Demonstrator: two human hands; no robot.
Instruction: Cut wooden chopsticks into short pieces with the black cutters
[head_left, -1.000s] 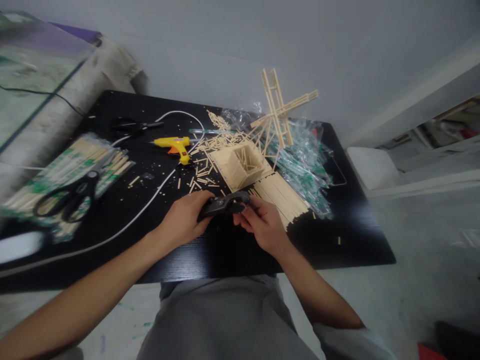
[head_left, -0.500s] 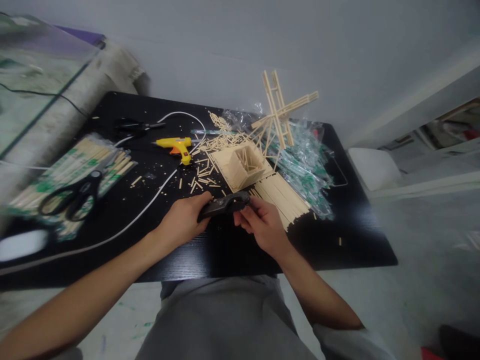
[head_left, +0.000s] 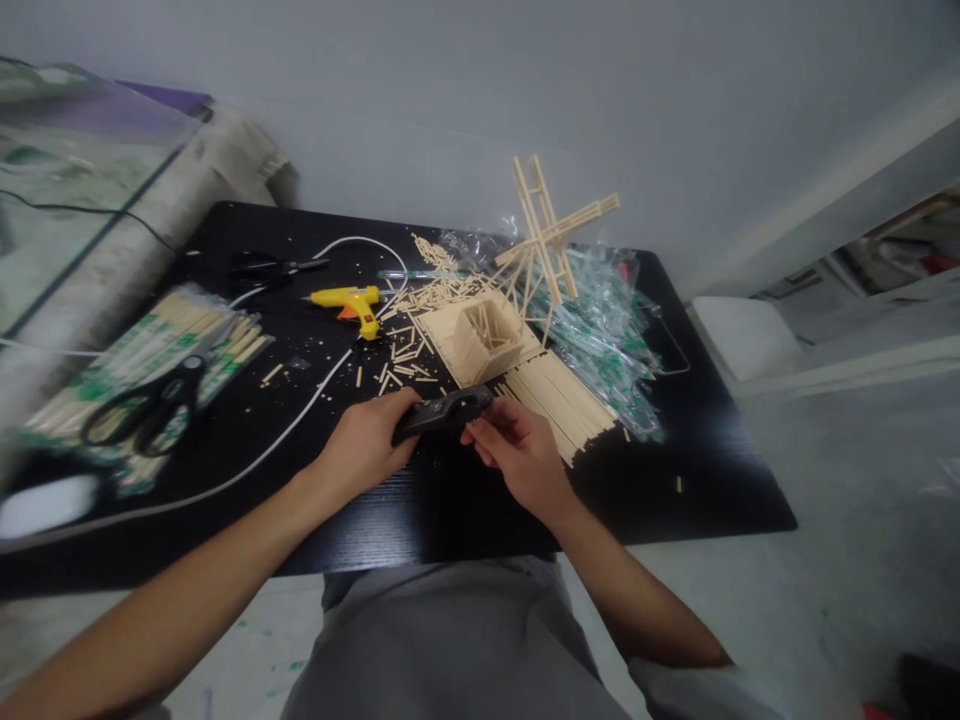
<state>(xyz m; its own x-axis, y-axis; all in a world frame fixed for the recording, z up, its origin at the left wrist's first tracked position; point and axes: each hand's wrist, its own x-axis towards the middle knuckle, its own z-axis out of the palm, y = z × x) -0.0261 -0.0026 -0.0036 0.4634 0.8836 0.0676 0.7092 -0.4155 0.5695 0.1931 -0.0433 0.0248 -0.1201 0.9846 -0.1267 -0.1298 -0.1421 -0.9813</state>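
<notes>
My left hand (head_left: pixel 366 443) is wrapped round the handles of a black cutting tool (head_left: pixel 442 413) held low over the black table (head_left: pixel 675 500). My right hand (head_left: pixel 517 452) is closed at the tool's head, fingers pinched against it; what they pinch, if anything, is hidden. Just behind the tool stands a small open box of wooden sticks (head_left: pixel 478 335) on a flat raft of sticks (head_left: pixel 559 395). A stick windmill frame (head_left: pixel 546 232) rises behind the box.
A yellow glue gun (head_left: pixel 352 303) with a white cord (head_left: pixel 300 410) lies left of the box among several cut stick bits. Black scissors (head_left: pixel 142 405) rest on packs of chopsticks (head_left: pixel 150 350). Clear green wrappers (head_left: pixel 611 330) pile at the right. A second pair of scissors (head_left: pixel 266 266) lies at the back.
The view has shifted slightly downward. Both hands stay together on the black tool; the right fingers have slid a little along its head.
</notes>
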